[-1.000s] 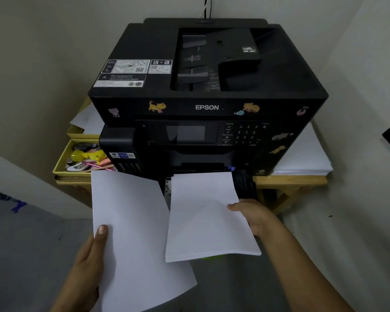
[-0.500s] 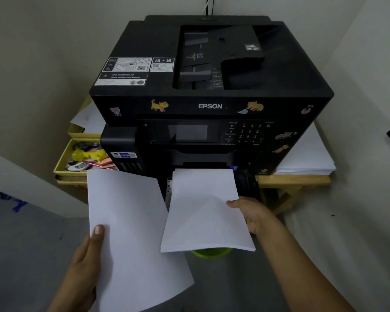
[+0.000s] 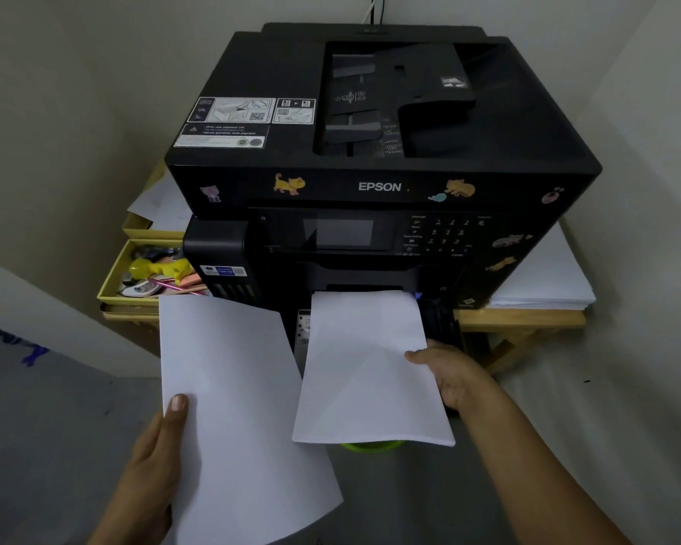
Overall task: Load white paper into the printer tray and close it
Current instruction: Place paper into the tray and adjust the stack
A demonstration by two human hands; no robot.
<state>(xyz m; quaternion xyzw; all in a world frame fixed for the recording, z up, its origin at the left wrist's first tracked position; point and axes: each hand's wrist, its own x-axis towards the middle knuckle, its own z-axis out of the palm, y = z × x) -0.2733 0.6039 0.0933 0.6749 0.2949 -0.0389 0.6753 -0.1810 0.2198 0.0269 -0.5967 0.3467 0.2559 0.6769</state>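
Black Epson printer (image 3: 382, 159) on a wooden table (image 3: 527, 318), front facing the wearer.

Right hand (image 3: 455, 377) grips a thin stack of white paper (image 3: 364, 367) at its right edge, thumb on top, other fingers hidden beneath. The stack's far edge sits at the printer's front opening; the near end hangs out over the floor. The tray (image 3: 443, 328) shows only as dark plastic just right of the stack (how far out it stands cannot be told).

Left hand (image 3: 156, 458) pinches a loose sheet (image 3: 232, 407) at its near left edge, thumb on top, held left of the printer and clear of it.

Handling, as judged:
- Stack is light, and stiffer as a block than any single sheet. It sags slightly toward the near end.
- Sheets probably slide on each other, so a one-sided grip may let them fan or skew.
- Better hold: both long edges, or palm under the near end, far edge kept square to the opening.
- Loose sheet is floppy and creases easily. Hold it lightly.

Spare paper pile (image 3: 543, 281) lies right of the printer. Yellow box of oddments (image 3: 111, 283) on the left.
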